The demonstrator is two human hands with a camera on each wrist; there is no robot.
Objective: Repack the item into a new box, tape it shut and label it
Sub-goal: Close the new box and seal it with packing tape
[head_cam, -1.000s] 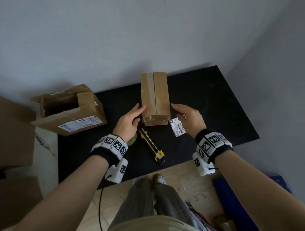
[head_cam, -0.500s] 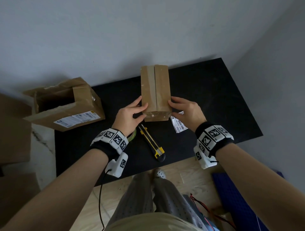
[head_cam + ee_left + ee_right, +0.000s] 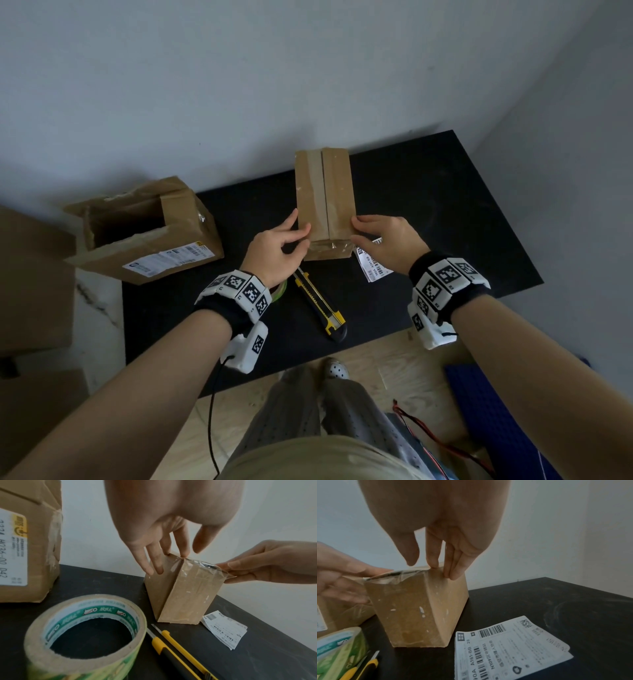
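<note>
Right now your left hand [image 3: 279, 251] and right hand [image 3: 387, 245] sit at the near corners of the small box [image 3: 324, 202], which stands in the middle of the black table [image 3: 445, 222], flaps closed under a strip of tape along the seam. Your left fingertips press the top edge and side with the fingers nearly straight; your right thumb and fingers pinch the loose clear tape end [image 3: 221, 570] at the near right corner. I judge the risk to be in that loose end: pull it up and it may lift the strip off the seam, press it down crooked and it can wrinkle or stick to itself, leaving the corner unsealed. The box is narrow and looks light, so a sideways push from either hand could tip or slide it onto the knife [image 3: 320, 305] lying just in front, whose blade tip seems to show. The tape roll [image 3: 85, 632] lies under your left wrist, with green print I cannot read. The label [image 3: 508, 649] waits flat beside the box, reading "A161-BB 28" and "N109" with barcodes and Chinese characters. The old open box [image 3: 144, 233] to the left carries a label with "H036-00 042".
</note>
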